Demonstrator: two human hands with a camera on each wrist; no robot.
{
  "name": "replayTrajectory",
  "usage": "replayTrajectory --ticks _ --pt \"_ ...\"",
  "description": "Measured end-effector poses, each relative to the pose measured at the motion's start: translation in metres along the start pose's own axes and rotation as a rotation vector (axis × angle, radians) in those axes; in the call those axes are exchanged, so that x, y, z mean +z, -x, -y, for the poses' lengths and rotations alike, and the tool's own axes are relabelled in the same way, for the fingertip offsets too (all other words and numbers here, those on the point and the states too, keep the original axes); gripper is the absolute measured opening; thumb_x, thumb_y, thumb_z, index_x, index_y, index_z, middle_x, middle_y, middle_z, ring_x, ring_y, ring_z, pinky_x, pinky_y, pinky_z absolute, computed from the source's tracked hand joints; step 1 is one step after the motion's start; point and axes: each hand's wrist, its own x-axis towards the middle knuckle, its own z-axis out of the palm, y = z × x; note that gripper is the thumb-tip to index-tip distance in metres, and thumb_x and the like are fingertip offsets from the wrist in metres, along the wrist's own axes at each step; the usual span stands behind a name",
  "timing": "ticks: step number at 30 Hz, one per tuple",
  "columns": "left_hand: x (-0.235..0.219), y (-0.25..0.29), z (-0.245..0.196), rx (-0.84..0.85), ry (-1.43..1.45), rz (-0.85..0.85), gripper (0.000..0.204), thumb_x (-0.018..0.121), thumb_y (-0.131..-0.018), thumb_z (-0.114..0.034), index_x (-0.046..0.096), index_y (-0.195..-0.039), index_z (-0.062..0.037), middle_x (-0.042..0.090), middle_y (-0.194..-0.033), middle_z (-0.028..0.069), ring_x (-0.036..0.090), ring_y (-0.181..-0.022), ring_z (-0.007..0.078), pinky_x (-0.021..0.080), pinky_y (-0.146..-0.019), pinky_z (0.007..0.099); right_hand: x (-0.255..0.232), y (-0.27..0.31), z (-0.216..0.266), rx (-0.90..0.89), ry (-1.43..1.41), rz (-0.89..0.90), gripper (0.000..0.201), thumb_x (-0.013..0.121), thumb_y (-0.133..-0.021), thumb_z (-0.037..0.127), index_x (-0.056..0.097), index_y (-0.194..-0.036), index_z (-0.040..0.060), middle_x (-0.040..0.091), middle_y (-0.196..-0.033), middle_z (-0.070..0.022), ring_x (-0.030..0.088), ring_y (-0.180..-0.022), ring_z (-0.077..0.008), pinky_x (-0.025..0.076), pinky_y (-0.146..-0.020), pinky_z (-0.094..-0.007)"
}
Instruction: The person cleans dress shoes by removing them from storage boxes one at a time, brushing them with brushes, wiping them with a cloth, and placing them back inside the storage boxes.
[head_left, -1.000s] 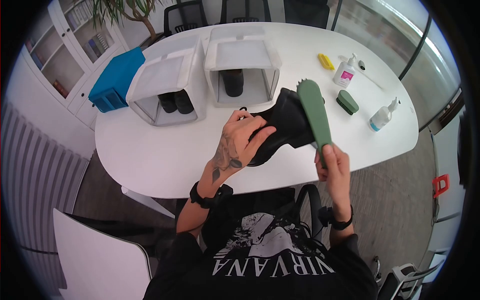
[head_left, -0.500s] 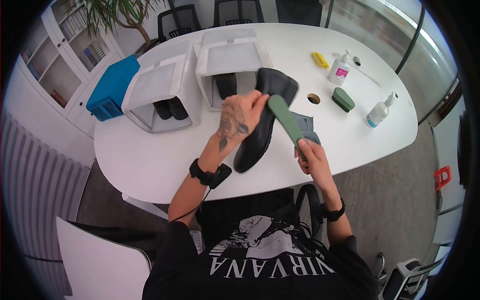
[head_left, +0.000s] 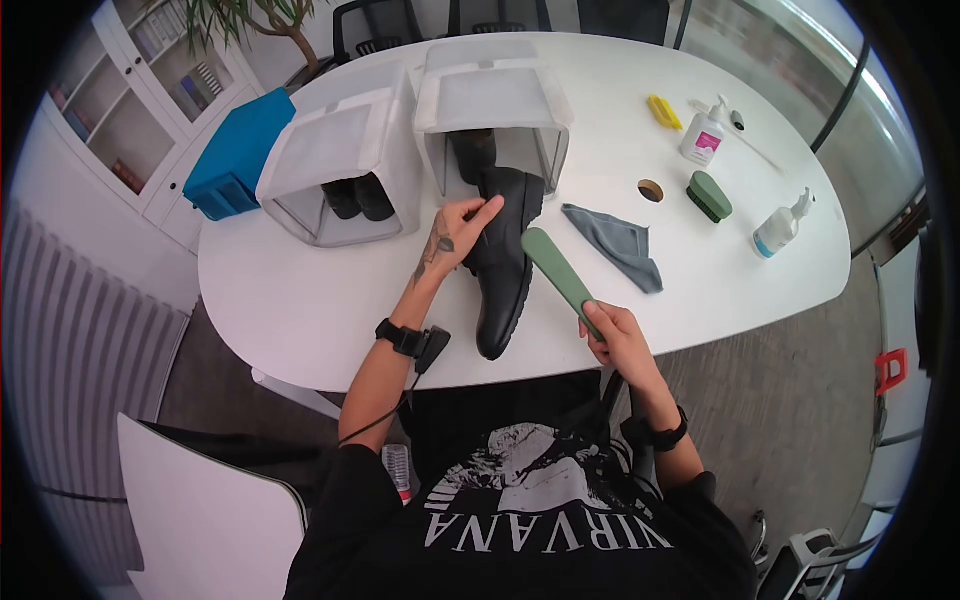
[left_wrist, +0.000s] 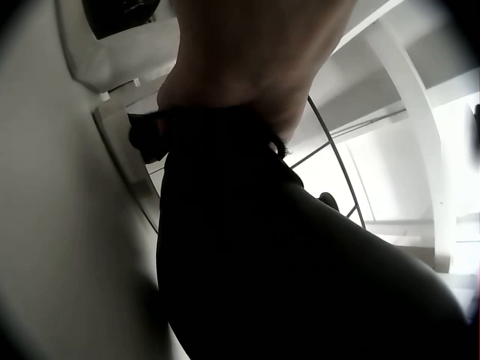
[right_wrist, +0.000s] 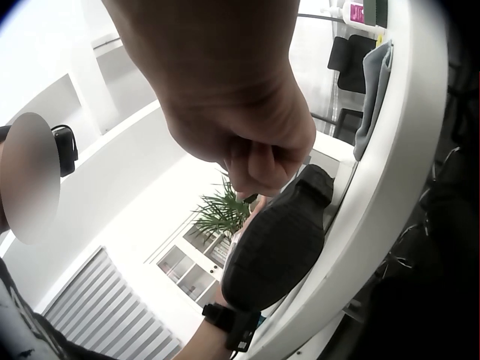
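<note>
A black boot (head_left: 503, 265) is on the white table, toe toward the person, in the head view. My left hand (head_left: 460, 232) grips its upper part near the ankle, thumb across it. My right hand (head_left: 618, 340) holds the lower end of a green long-handled brush (head_left: 560, 270); the brush's rounded end is beside the boot's right side. In the right wrist view the boot's dark sole (right_wrist: 274, 255) faces the camera, and the right hand (right_wrist: 251, 142) has its fingers curled. The left wrist view is dark, the boot (left_wrist: 240, 247) filling much of it.
Two white boxes (head_left: 325, 160) with black footwear inside stand at the back left, beside a blue box (head_left: 235, 160). Right of the boot lie a grey cloth (head_left: 615, 247), a green brush (head_left: 709, 197), a yellow item (head_left: 664, 112) and two pump bottles (head_left: 703, 138).
The boot has turned upright along the table, its toe toward the person. The left hand has shifted on its upper, and the right hand's green brush has moved away from the raised boot's far end.
</note>
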Motion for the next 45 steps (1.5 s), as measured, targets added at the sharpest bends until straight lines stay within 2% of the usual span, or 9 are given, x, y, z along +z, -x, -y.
replayTrajectory --ticks 6,12,16,22,27,31,35,39,45 --pt "-0.003 0.012 0.002 0.036 0.081 -0.070 0.056 0.069 -0.103 -0.041 0.049 -0.068 -0.0014 0.041 -0.066 -0.0073 0.035 -0.065 0.0059 0.030 -0.056 0.0300 0.000 0.009 0.009 0.090 0.150 0.230 0.049 0.053 -0.110 0.047 0.062 -0.084 0.0060 0.038 -0.059 0.0064 0.034 -0.051 -0.0047 0.029 -0.048 -0.0243" --pt "0.002 0.009 0.002 0.014 0.072 -0.040 0.058 0.062 -0.107 -0.041 0.036 -0.069 -0.0063 0.035 -0.067 -0.0081 0.031 -0.065 0.0064 0.027 -0.056 0.0312 -0.031 -0.026 0.021 0.005 0.194 0.017 0.049 0.055 -0.109 0.048 0.061 -0.081 0.0076 0.040 -0.060 0.0075 0.035 -0.051 -0.0036 0.028 -0.047 -0.0233" --pt "0.005 0.012 0.000 -0.017 0.143 0.012 0.059 0.057 -0.108 -0.046 0.035 -0.070 -0.0074 0.036 -0.069 -0.0092 0.032 -0.067 0.0061 0.029 -0.058 0.0308 -0.014 -0.014 0.008 0.129 0.152 0.275 0.050 0.053 -0.110 0.050 0.060 -0.082 0.0083 0.042 -0.062 0.0065 0.037 -0.054 -0.0045 0.029 -0.048 -0.0241" --pt "0.006 0.021 -0.009 -0.131 0.200 0.157 0.060 0.053 -0.109 -0.050 0.038 -0.070 -0.0057 0.040 -0.070 -0.0096 0.036 -0.071 0.0061 0.034 -0.064 0.0294 -0.033 -0.051 -0.009 -0.122 0.118 -0.162 0.056 0.051 -0.109 0.054 0.059 -0.080 0.0074 0.041 -0.056 0.0049 0.041 -0.046 -0.0055 0.031 -0.044 -0.0251" --pt "0.009 0.015 0.018 -0.042 0.224 0.049 0.067 0.050 -0.107 -0.058 0.032 -0.075 -0.0014 0.039 -0.075 -0.0084 0.037 -0.069 0.0105 0.039 -0.065 0.0342 -0.013 -0.041 0.002 0.057 0.124 0.239 0.050 0.050 -0.110 0.052 0.058 -0.085 0.0087 0.038 -0.057 0.0071 0.036 -0.047 -0.0046 0.029 -0.045 -0.0243" --pt "0.004 0.019 0.020 -0.130 0.259 0.074 0.084 0.049 -0.107 -0.061 0.055 -0.089 0.0205 0.069 -0.090 0.0073 0.059 -0.092 0.0149 0.049 -0.091 0.0308 -0.027 -0.077 -0.002 -0.089 0.020 -0.005 0.050 0.050 -0.111 0.051 0.056 -0.084 0.0093 0.039 -0.056 0.0066 0.037 -0.045 -0.0051 0.029 -0.043 -0.0250" --pt "0.003 0.031 0.006 -0.230 0.120 -0.015 0.087 0.050 -0.104 -0.066 0.065 -0.111 0.0187 0.070 -0.108 0.0177 0.063 -0.104 0.0188 0.047 -0.100 0.0308 -0.011 -0.056 0.015 0.043 0.134 0.225 0.051 0.049 -0.111 0.049 0.056 -0.082 0.0081 0.038 -0.055 0.0054 0.036 -0.043 -0.0059 0.029 -0.041 -0.0261" --pt "0.000 0.030 0.010 -0.364 0.259 0.112 0.087 0.053 -0.101 -0.070 0.065 -0.118 0.0147 0.069 -0.110 0.0190 0.063 -0.107 0.0236 0.045 -0.104 0.0303 -0.025 -0.081 0.005 -0.034 0.105 -0.061 0.048 0.050 -0.111 0.046 0.055 -0.081 0.0085 0.037 -0.055 0.0062 0.034 -0.043 -0.0056 0.025 -0.041 -0.0257" --pt "0.007 0.029 0.043 -0.358 0.238 0.016 0.087 0.051 -0.101 -0.071 0.066 -0.119 0.0126 0.068 -0.114 0.0194 0.061 -0.112 0.0238 0.043 -0.105 0.0303 -0.013 -0.062 0.009 0.086 0.106 0.070 0.051 0.051 -0.109 0.050 0.056 -0.080 0.0087 0.037 -0.055 0.0067 0.033 -0.042 -0.0055 0.023 -0.040 -0.0258"
